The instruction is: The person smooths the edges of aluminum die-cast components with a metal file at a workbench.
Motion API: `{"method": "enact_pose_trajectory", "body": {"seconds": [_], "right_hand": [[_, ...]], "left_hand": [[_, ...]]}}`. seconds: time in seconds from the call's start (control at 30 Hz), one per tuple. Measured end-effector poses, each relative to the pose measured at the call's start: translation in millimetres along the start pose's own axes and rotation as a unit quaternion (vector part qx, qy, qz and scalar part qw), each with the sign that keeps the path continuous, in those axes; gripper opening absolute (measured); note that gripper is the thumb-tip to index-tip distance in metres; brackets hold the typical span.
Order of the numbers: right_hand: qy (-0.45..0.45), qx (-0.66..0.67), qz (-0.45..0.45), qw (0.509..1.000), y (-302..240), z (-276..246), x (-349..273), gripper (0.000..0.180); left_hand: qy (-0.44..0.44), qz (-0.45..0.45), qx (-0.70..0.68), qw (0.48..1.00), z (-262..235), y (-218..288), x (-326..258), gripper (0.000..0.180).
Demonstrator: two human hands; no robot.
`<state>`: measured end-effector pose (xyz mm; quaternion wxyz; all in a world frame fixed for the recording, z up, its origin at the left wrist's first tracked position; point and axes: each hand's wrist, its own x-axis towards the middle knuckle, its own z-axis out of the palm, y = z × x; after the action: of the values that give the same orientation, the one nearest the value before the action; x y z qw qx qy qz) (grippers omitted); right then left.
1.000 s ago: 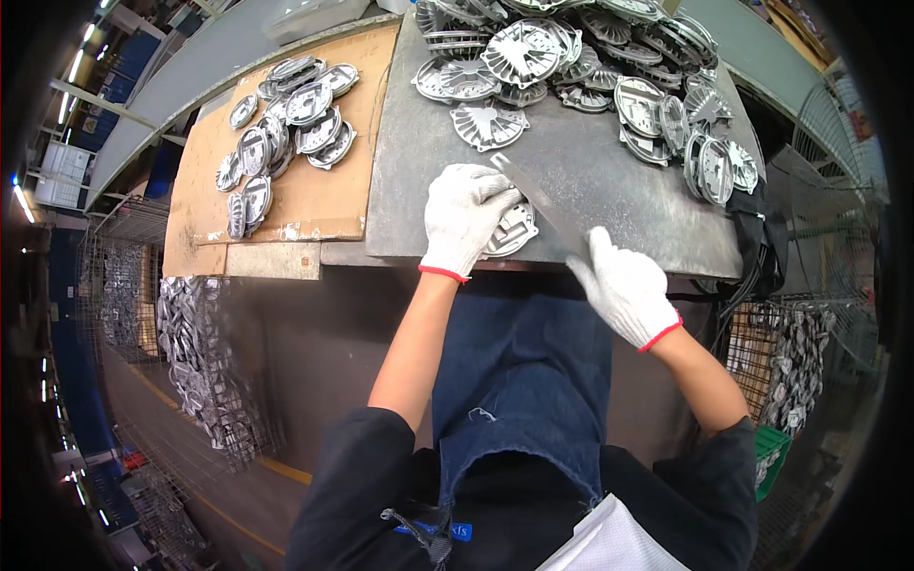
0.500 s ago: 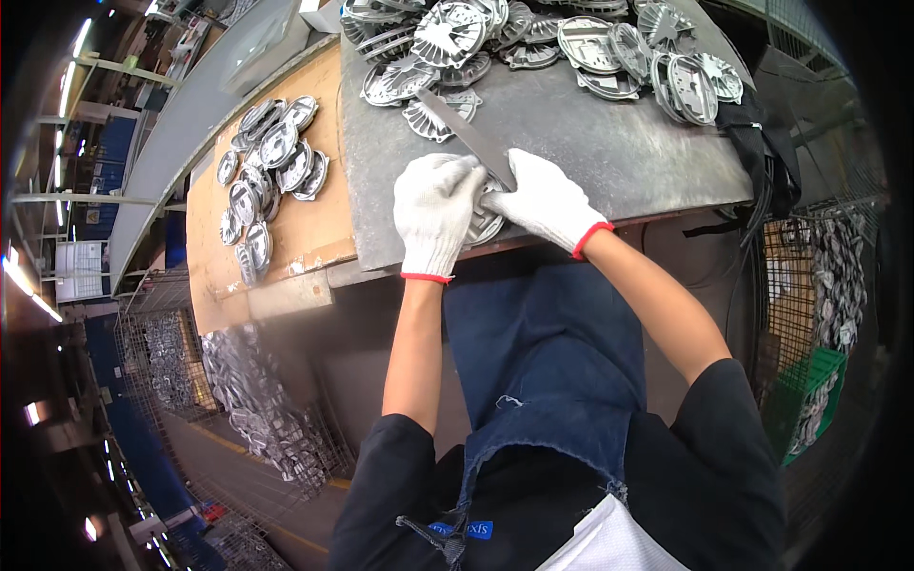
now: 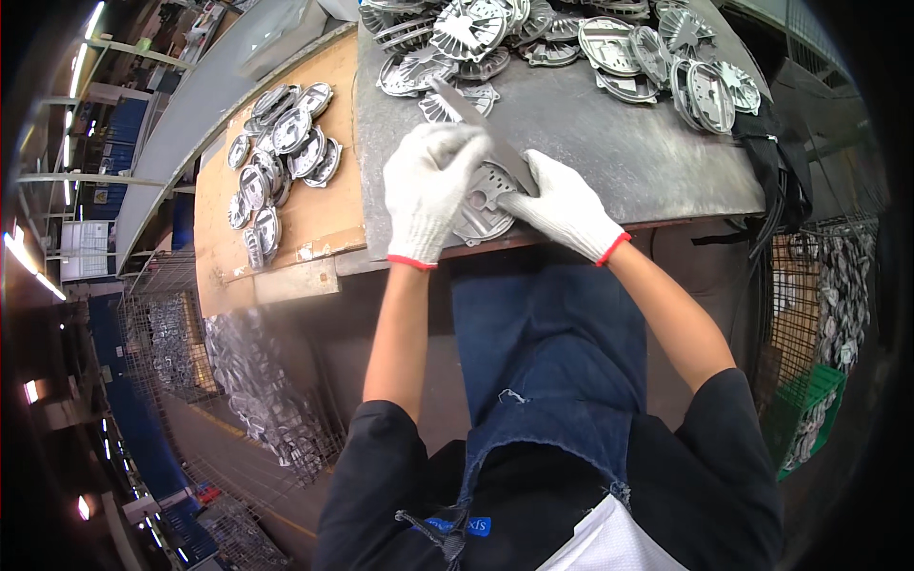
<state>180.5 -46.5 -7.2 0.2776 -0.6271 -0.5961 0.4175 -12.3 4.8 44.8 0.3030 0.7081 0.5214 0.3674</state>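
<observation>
A round silver cast-metal part with holes and raised ribs lies on the near edge of the grey tabletop. My right hand, in a white knit glove with a red cuff, grips a long flat metal file whose blade points up and to the left. The right fingertips are at the part's right side. On its left is my gloved left hand, fingers curled in close to the file's edge and slightly smeared. Whatever those left fingers hold, if anything, is hidden.
Piles of similar metal parts cover the far side of the grey tabletop. More parts lie on a brown board at left. Wire cages filled with parts stand below left; a green crate is at lower right.
My left hand has shifted up and left off the round part, uncovering more of it. The right hand and file have moved slightly right, with the view shifting too.
</observation>
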Motion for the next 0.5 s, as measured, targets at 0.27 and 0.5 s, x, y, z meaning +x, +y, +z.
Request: {"method": "enact_pose_trajectory", "body": {"seconds": [0.27,0.5], "right_hand": [[-0.01,0.072,0.015,0.997,-14,-7,-14,0.054],[-0.006,0.056,0.016,0.998,-12,-9,-15,0.059]], "left_hand": [[-0.01,0.009,0.071,0.997,18,-34,-22,0.024],[0.015,0.074,0.116,0.99,29,-42,-25,0.024]]}}
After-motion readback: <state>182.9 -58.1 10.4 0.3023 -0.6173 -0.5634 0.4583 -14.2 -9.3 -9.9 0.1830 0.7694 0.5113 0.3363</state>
